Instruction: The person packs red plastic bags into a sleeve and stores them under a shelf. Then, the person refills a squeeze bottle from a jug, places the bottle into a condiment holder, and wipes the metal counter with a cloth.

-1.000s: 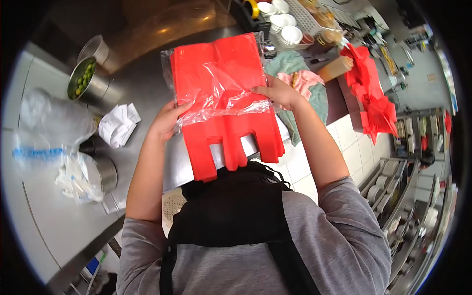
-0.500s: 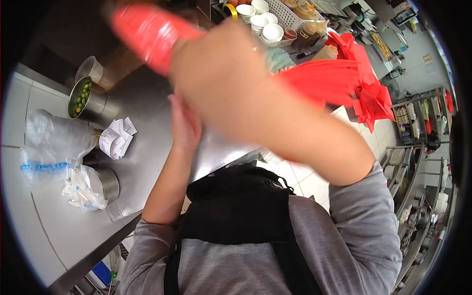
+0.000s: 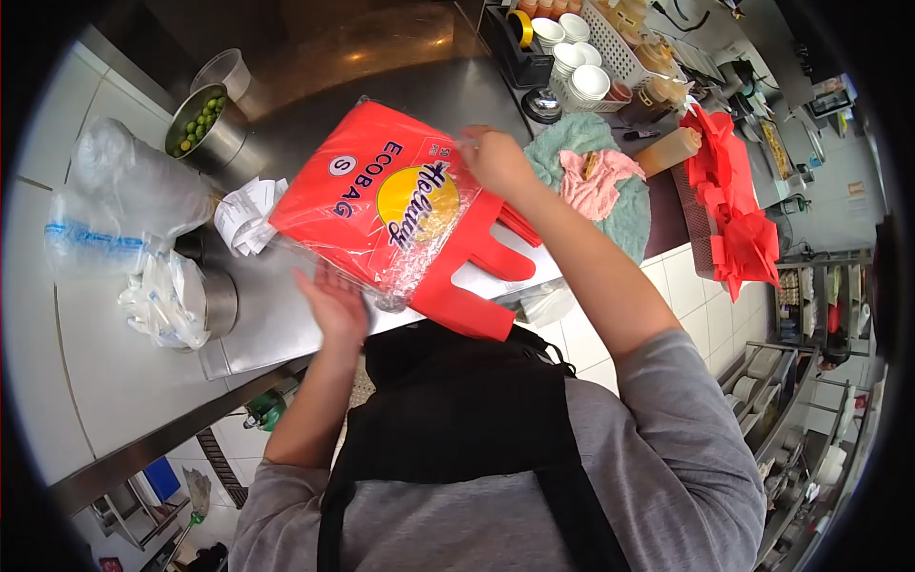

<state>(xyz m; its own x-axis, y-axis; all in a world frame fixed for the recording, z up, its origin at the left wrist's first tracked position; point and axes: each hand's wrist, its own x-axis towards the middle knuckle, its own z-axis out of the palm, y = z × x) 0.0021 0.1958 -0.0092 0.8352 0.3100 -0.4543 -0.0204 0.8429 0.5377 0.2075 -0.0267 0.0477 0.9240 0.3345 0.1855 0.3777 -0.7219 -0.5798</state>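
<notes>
A pack of red eco bags [image 3: 329,214] in clear plastic wrap lies tilted over the steel counter, its printed face up and its red handles sticking out toward the right. My right hand [image 3: 498,164] is closed on the pack's upper right edge, by the open end of the wrap. At the lower left edge is my left hand [image 3: 335,303], palm up with fingers stretched out; the fingertips are partly behind the plastic, and whether they bear the pack I cannot tell.
A pot of green limes [image 3: 200,124], crumpled paper slips [image 3: 250,217] and plastic bag rolls [image 3: 143,181] stand on the left. To the right are a green cloth [image 3: 624,214] with a pink cloth [image 3: 600,181], white cups [image 3: 589,84], sauce bottles [image 3: 667,153] and a basket of red bags [image 3: 739,214].
The red pack has come down from the raised, blurred position at upper left to low over the counter, printed face now showing. My right arm swung away to the right, and my left hand opened beneath.
</notes>
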